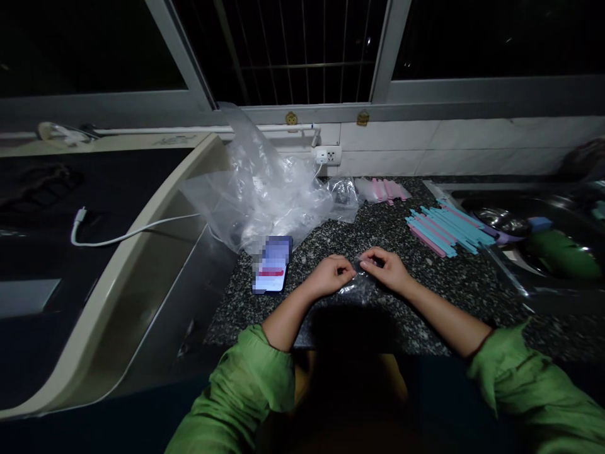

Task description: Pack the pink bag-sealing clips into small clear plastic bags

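Observation:
My left hand (pixel 331 275) and my right hand (pixel 386 267) rest close together on the speckled granite counter (pixel 425 296). Both pinch the top of a small clear plastic bag (pixel 359 285) that lies between them, its body hanging toward me. Fingers of both hands are curled shut on the bag's edge. Green sleeves cover my forearms.
A phone (pixel 273 263) lies left of my hands, beside a big heap of clear plastic bags (pixel 265 189). Blue and pink strips (pixel 444 228) are piled at the right; more pink ones (pixel 385 189) lie behind. A steel sink (pixel 534 233) holds bowls. A white cable (pixel 123 234) runs left.

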`<state>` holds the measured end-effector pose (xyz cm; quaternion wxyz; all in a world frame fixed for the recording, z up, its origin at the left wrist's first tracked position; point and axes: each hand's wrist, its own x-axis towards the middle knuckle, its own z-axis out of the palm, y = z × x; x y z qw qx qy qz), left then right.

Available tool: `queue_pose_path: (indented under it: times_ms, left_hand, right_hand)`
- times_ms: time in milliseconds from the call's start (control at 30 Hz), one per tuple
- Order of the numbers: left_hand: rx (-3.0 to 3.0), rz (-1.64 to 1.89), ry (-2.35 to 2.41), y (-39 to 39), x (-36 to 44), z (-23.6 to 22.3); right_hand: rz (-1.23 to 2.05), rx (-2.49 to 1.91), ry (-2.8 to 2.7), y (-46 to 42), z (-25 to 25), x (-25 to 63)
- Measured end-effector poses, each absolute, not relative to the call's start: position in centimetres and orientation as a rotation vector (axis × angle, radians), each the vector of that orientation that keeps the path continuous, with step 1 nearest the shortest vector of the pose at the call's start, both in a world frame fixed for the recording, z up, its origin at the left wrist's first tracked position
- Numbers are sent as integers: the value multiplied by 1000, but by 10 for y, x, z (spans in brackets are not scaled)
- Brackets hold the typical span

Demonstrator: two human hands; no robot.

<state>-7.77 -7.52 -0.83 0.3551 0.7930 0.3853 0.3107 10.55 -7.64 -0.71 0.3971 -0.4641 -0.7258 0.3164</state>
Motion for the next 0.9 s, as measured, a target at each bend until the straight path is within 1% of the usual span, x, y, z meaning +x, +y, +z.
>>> queue_pose_path:
  times_ms: [267,567,700,800,900]
  left_hand:
    - [1774,1044,1136,-69,-86,-3]
    - [1696,1038,1169,-68,-85,-5]
    - [1627,1123,1157,-67,-85,-6]
    - [1601,1149,1167,-66,-85,-8]
    - [1628,1205,1282,-63,-89,-8]
  right_hand:
    - [929,-1252,-1666,-73,-8,109]
    - [916,-1233,-1733,-73,-7,108]
    - [985,-1217,-1820,-76,-6,106]
    - [942,-1205,-1889,-78,-8,103]
    - [845,-1214,-1946,-75,-10,105]
